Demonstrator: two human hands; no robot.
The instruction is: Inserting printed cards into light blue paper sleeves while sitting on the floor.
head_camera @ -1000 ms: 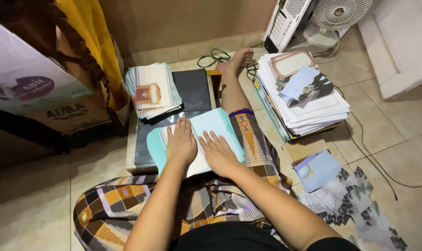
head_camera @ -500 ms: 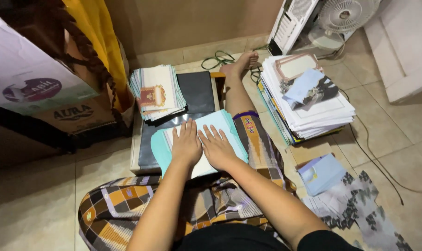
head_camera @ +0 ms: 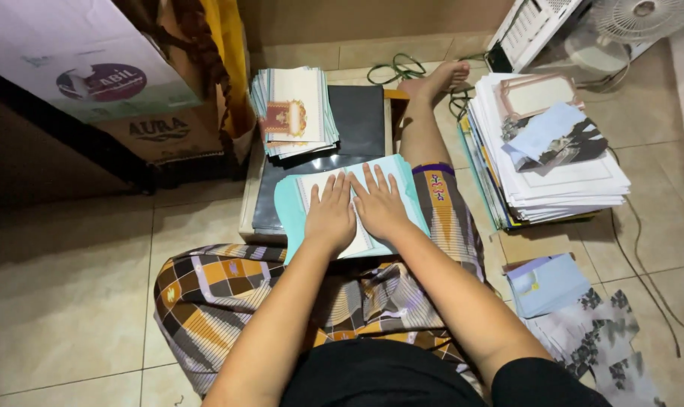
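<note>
Centre frame, a pale turquoise paper sheet [head_camera: 402, 177] with a white printed inner panel lies flat, slightly tilted, across a dark board and the lap, its middle covered, edges and corners showing.

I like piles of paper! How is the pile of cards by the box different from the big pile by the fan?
The card pile is smaller and lower, with a white card bearing a red and gold emblem on top. The big paper stack is wider and taller, topped by a loose pale blue sheet and a dark picture. The card pile rests on the dark board; the big stack sits on the floor. Neither hand touches either. Both fan out unevenly.
</note>
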